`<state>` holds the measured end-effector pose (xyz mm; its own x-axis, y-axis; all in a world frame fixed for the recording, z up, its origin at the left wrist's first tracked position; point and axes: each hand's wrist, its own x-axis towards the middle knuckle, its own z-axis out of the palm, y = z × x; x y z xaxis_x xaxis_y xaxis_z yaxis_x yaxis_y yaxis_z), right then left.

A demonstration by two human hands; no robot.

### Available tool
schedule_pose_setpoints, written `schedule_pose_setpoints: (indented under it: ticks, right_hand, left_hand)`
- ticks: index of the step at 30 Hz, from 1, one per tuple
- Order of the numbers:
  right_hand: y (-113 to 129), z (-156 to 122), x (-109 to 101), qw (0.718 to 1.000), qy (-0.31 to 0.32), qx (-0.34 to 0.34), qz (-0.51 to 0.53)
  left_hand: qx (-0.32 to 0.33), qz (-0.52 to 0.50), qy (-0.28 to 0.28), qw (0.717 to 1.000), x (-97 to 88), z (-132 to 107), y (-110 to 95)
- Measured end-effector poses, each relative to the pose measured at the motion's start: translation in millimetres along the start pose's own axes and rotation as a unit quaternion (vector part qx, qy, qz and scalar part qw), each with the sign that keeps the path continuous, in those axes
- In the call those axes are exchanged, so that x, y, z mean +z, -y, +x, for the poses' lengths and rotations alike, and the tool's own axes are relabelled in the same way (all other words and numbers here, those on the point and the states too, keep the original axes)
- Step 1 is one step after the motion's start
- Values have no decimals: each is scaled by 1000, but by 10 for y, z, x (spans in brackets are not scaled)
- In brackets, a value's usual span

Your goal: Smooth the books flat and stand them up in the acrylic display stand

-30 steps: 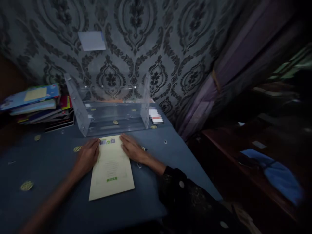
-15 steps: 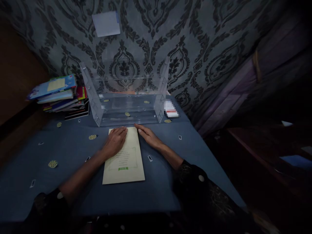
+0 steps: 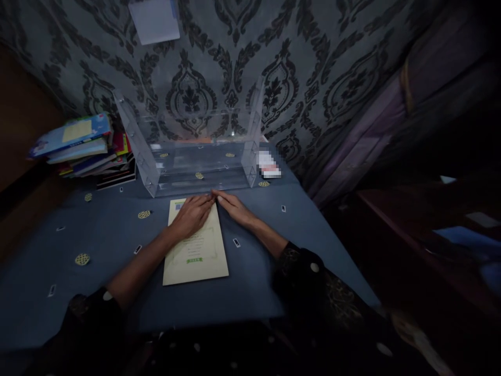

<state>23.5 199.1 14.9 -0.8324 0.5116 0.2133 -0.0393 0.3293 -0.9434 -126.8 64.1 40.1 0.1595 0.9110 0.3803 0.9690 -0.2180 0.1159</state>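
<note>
A pale booklet with green print (image 3: pixel 198 253) lies on the blue patterned tablecloth (image 3: pixel 97 245) in front of me. My left hand (image 3: pixel 191 214) rests flat on its upper half, fingers stretched toward the top right corner. My right hand (image 3: pixel 233 205) lies flat at the booklet's top right edge, and its fingertips meet those of the left hand. Just beyond both hands stands a clear acrylic rack (image 3: pixel 195 149) with upright side panels.
A stack of colourful books (image 3: pixel 84 149) lies at the back left by the patterned wall. A small red and white item (image 3: pixel 269 166) sits right of the rack. The table's right edge drops to a dark floor with furniture and curtains (image 3: pixel 371 130).
My left hand slid from the booklet's left edge across its top to the right corner. My right hand shifted inward to meet it. The view swung left and steadied.
</note>
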Motion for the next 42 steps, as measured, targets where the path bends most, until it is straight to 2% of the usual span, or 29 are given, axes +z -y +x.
schedule_pose_setpoints:
  ticks: [6, 12, 21, 34, 42]
  right_hand:
    - [-7, -6, 15, 995, 15, -52, -89]
    - [-57, -14, 62, 982, 25, -87, -167]
    - [-32, -55, 110, 967, 50, -104, -227]
    - [-47, -103, 173, 953, 52, -106, -279]
    - [44, -135, 191, 951, 57, -98, -289]
  left_hand:
    - [34, -31, 33, 998, -97, -47, -109]
    - [32, -45, 58, 997, -169, -140, -281]
    - [61, -78, 59, 993, -258, -384, -544]
    - [73, -141, 94, 983, -404, -740, -874]
    - [82, -110, 92, 986, -442, -934, -1097]
